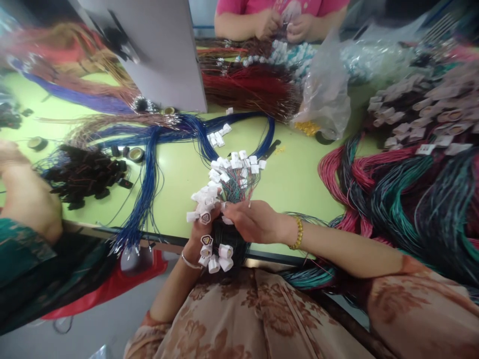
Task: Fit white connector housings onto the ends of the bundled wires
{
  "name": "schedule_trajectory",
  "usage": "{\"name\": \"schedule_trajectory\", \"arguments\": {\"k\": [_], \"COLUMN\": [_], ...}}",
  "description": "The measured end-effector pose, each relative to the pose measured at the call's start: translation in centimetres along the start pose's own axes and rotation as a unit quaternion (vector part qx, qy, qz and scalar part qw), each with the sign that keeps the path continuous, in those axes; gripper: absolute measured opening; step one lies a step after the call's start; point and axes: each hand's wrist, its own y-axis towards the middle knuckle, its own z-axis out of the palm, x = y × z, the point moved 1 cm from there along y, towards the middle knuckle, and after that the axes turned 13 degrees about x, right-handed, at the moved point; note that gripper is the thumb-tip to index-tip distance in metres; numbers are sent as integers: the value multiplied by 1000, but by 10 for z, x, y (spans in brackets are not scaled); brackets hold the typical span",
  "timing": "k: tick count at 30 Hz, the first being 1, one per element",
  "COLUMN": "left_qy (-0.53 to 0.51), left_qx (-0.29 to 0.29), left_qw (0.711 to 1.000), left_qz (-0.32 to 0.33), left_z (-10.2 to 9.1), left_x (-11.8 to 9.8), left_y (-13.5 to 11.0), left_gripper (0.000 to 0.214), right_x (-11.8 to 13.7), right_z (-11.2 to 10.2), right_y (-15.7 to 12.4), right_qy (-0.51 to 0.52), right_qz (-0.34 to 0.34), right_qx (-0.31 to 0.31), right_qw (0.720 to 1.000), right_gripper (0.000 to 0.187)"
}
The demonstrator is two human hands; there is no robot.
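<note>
- White connectors (206, 198) sit at ten o'clock from our right hand (258, 222).
- Our left hand (197, 232) clasps the bunch; our right fingers pinch one.
- Likely light, stiff: we'd grip housings, sparing limp wires (236, 185).

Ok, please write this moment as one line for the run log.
left hand: holding white connectors | right hand: at the same cluster | nearby: blue wires, black connectors

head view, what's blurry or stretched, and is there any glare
Head view: the orange-brown wire bundle at upper left is smeared, while the white plastic connectors at the left hand are clearer; head view: the brown-patterned fabric sleeve looks stretched, probably lens distortion; head view: pale highlights on the crumpled clear plastic bag.
</note>
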Motion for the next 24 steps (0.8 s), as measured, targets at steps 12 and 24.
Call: {"name": "schedule_trajectory", "arguments": {"k": [12, 24], "left_qy": [128, 90], "left_qx": [-33, 30], "left_qw": [990, 995], "left_qz": [46, 34], "left_z": [4, 9], "left_x": [-9, -23], "left_y": [1, -4], "left_gripper": [26, 25], "right_x": [5, -58], "right_z": [-14, -40], "right_y": [8, -35], "right_qy": [145, 278], "right_qz": [109, 154], "right_qx": [-109, -45], "right_qw": [977, 947], "right_gripper": [28, 16]}}
